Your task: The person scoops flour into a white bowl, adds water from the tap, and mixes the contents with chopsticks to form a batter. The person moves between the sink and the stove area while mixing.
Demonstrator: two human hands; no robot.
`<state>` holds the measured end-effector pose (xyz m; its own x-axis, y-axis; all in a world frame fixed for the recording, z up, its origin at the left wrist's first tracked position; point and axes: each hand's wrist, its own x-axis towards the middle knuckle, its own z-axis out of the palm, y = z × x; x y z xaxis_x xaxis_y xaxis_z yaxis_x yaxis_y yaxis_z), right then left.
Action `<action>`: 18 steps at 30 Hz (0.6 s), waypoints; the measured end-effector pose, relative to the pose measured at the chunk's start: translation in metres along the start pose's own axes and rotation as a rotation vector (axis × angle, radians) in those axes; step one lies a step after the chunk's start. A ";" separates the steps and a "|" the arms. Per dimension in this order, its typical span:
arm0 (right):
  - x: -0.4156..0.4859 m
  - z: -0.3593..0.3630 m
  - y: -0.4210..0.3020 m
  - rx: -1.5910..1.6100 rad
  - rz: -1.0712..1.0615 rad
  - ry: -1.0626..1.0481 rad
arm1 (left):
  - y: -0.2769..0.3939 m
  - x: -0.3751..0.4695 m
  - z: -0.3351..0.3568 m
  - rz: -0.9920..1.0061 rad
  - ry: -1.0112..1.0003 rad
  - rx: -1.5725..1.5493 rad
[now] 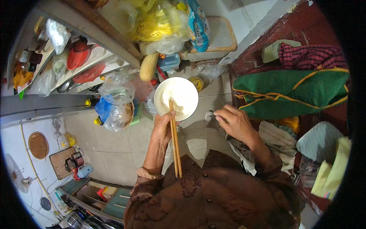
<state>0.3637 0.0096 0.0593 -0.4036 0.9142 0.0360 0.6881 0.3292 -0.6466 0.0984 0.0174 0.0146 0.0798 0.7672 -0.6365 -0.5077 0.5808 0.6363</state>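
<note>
My left hand (163, 127) grips a white bowl (190, 94) by its near rim and also clamps a pair of wooden chopsticks (175, 143) under the thumb. The tips of the chopsticks dip into a pale, powdery-looking substance (169, 94) in the bowl; what it is I cannot tell. The other ends of the sticks point back toward my brown patterned shirt (183, 183). To the right of the bowl and apart from it, my right hand (236, 123) hovers with loosely bent fingers. Nothing shows in it.
Beyond the bowl lie a pale yellow gourd (148, 67), a blue plastic container (169, 62) and yellow plastic bags (155, 25). Cluttered shelves (83, 67) stand at the left. A green cloth with yellow edging (288, 93) lies at the right. Bagged items (117, 106) sit on the tiled floor (114, 140).
</note>
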 end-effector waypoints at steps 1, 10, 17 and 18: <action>0.009 -0.004 0.017 0.025 0.006 -0.004 | -0.004 0.007 0.005 0.008 0.007 -0.030; 0.085 -0.009 0.146 0.145 0.272 -0.016 | -0.021 0.072 0.044 0.044 0.052 -0.045; 0.132 0.021 0.231 0.261 0.529 0.103 | -0.010 0.109 0.057 -0.013 0.010 -0.038; 0.142 0.026 0.249 0.270 0.555 0.132 | -0.011 0.116 0.057 -0.024 0.020 -0.025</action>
<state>0.4622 0.2147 -0.1161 0.0593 0.9589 -0.2774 0.5902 -0.2578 -0.7650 0.1620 0.1150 -0.0417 0.0753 0.7476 -0.6598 -0.5274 0.5914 0.6100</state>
